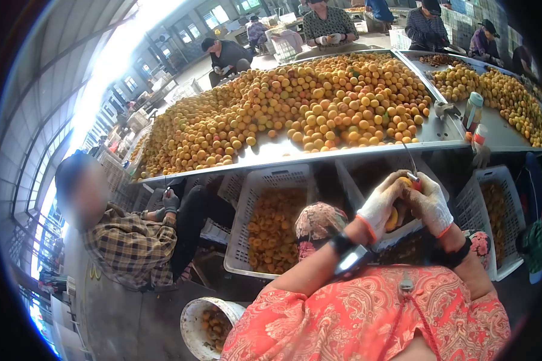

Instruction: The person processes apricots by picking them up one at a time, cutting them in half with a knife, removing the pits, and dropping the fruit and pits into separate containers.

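Both my hands wear white gloves with orange cuffs and are close together above a crate at my lap. My left hand (380, 203) is closed, with an orange-yellow apricot (408, 178) at its fingertips. In the fingers of my right hand (430, 203) is a small red-handled knife (416, 182); a thin, curved metal strip rises from near it. The fingertips of both hands meet around the fruit, so part of it is hidden. Yellow fruit (392, 218) shows just below, between my hands. The white crate (367, 180) under them is partly covered by my arms.
A metal table (271, 150) heaped with apricots (343, 102) spans the front. White crates of apricot pieces stand at left (235, 240) and right (481, 174). A white bucket (189, 325) stands at lower left. A co-worker (132, 240) sits at left; others work beyond the table.
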`<state>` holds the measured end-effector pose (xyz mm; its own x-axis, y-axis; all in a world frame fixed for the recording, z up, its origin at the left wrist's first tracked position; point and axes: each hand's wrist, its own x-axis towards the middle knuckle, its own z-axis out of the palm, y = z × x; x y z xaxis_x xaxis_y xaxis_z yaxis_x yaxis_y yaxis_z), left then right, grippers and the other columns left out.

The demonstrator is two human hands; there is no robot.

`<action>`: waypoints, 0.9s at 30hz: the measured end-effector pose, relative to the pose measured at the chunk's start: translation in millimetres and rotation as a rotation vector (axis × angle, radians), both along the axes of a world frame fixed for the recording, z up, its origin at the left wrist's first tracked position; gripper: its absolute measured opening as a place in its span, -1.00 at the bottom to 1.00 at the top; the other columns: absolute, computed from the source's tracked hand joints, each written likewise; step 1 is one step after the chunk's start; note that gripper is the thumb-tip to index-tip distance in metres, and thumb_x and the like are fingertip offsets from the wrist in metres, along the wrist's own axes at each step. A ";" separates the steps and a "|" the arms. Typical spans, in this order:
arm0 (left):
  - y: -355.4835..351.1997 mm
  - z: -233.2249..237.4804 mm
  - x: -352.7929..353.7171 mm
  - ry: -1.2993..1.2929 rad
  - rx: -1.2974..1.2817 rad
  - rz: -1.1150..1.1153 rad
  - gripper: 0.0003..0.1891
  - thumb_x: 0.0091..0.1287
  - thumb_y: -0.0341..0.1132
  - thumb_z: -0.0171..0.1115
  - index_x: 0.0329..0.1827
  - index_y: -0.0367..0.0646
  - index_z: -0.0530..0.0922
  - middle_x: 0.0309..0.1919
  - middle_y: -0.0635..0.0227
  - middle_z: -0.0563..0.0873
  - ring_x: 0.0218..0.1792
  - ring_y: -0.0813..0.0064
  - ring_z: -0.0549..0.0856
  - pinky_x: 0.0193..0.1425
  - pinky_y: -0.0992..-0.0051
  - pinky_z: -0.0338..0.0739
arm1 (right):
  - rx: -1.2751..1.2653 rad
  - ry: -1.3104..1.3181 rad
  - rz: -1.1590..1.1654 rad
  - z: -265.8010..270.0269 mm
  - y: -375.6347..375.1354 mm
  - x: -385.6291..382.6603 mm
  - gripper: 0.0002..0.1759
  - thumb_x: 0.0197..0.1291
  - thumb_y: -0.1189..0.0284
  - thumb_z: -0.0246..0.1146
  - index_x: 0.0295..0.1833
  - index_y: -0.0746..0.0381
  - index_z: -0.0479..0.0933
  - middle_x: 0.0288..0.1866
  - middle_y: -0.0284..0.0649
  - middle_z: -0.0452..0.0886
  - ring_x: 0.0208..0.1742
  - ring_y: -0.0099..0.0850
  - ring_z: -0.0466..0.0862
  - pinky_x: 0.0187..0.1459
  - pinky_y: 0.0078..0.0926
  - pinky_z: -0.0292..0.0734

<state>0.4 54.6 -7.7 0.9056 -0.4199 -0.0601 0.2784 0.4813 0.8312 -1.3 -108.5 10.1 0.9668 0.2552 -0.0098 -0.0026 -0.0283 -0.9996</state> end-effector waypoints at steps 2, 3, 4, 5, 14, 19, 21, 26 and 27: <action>-0.6 1.3 -0.6 -0.008 0.025 0.030 -0.62 0.58 -0.08 0.01 0.31 -0.06 0.45 -0.34 0.38 0.64 -0.69 0.61 0.55 -0.73 0.63 0.34 | -0.152 -0.166 -0.026 -0.6 -0.4 0.0 -0.70 0.26 0.36 0.36 0.01 0.26 0.51 -0.34 -0.38 0.58 -0.35 -0.63 0.54 -0.32 -0.63 0.45; -1.2 1.9 -1.2 -0.007 0.051 0.053 -0.64 0.58 -0.11 0.00 0.29 -0.08 0.47 -0.34 0.38 0.65 -0.69 0.61 0.55 -0.73 0.63 0.34 | -0.228 -0.246 -0.042 -0.7 -0.8 -1.8 -0.69 0.25 0.38 0.36 0.02 0.27 0.50 -0.31 -0.34 0.61 -0.31 -0.57 0.60 -0.27 -0.56 0.53; -2.3 8.8 -3.1 -0.012 0.082 0.083 -0.66 0.57 -0.15 -0.01 0.23 -0.14 0.51 -0.37 0.39 0.64 -0.68 0.62 0.56 -0.72 0.62 0.35 | -0.228 -0.248 -0.043 1.9 0.9 -5.9 -0.69 0.25 0.38 0.36 0.02 0.27 0.50 -0.31 -0.34 0.61 -0.31 -0.57 0.60 -0.27 -0.56 0.53; -1.7 8.0 -2.9 -0.016 0.083 0.082 -0.66 0.57 -0.15 -0.01 0.23 -0.14 0.51 -0.37 0.39 0.64 -0.68 0.62 0.56 -0.72 0.62 0.35 | -0.276 -0.402 -0.091 7.1 4.7 -11.3 -0.67 0.23 0.42 0.37 0.05 0.28 0.50 -0.27 -0.28 0.64 -0.24 -0.53 0.63 -0.19 -0.51 0.56; -7.1 21.5 -30.5 -0.093 0.075 0.088 -0.70 0.56 -0.14 0.03 0.14 -0.12 0.55 -0.36 0.45 0.62 -0.58 0.68 0.58 -0.63 0.65 0.40 | -0.237 -0.417 -0.009 28.3 2.2 -31.5 -0.62 0.16 0.54 0.34 0.11 0.29 0.50 -0.21 -0.12 0.68 -0.11 -0.39 0.72 -0.04 -0.42 0.60; -13.2 11.3 -32.4 0.029 -0.084 0.091 -0.79 0.49 -0.16 0.13 0.02 -0.03 0.59 -0.32 0.48 0.64 -0.38 0.64 0.62 -0.36 0.60 0.51 | -0.363 -0.559 -0.167 10.3 0.7 -26.8 -0.70 0.22 0.43 0.34 0.03 0.29 0.52 -0.24 -0.10 0.69 -0.16 -0.40 0.72 -0.14 -0.42 0.59; -16.0 28.1 -36.6 0.143 -0.095 0.079 -0.83 0.48 -0.13 0.10 -0.10 0.03 0.58 -0.46 0.50 0.59 -0.53 0.61 0.56 -0.52 0.57 0.44 | -0.168 -0.471 -0.132 15.8 0.2 -27.2 -0.71 0.24 0.39 0.34 -0.01 0.30 0.53 -0.26 -0.09 0.69 -0.18 -0.41 0.72 -0.17 -0.42 0.58; -9.3 17.3 -22.9 0.243 -0.272 -0.132 -0.68 0.50 -0.01 0.05 -0.06 -0.08 0.55 -0.44 0.37 0.56 -0.56 0.52 0.53 -0.59 0.58 0.43 | -0.103 -0.417 -0.171 22.2 -9.9 -30.8 -0.71 0.21 0.40 0.36 -0.02 0.32 0.55 -0.27 -0.24 0.67 -0.22 -0.59 0.60 -0.17 -0.48 0.56; -12.5 17.9 -23.0 0.180 -0.235 -0.104 -0.68 0.51 0.00 0.00 -0.08 -0.07 0.53 -0.47 0.39 0.50 -0.58 0.53 0.48 -0.63 0.57 0.38 | -0.034 -0.395 -0.169 27.7 -9.5 -34.0 -0.72 0.20 0.42 0.37 -0.04 0.32 0.55 -0.29 -0.27 0.66 -0.23 -0.61 0.58 -0.17 -0.51 0.55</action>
<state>-22.6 42.0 10.2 0.8404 -0.5314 -0.1061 0.4691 0.6153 0.6335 -35.3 -118.0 37.8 0.9262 0.0987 0.3638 0.3726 -0.0932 -0.9233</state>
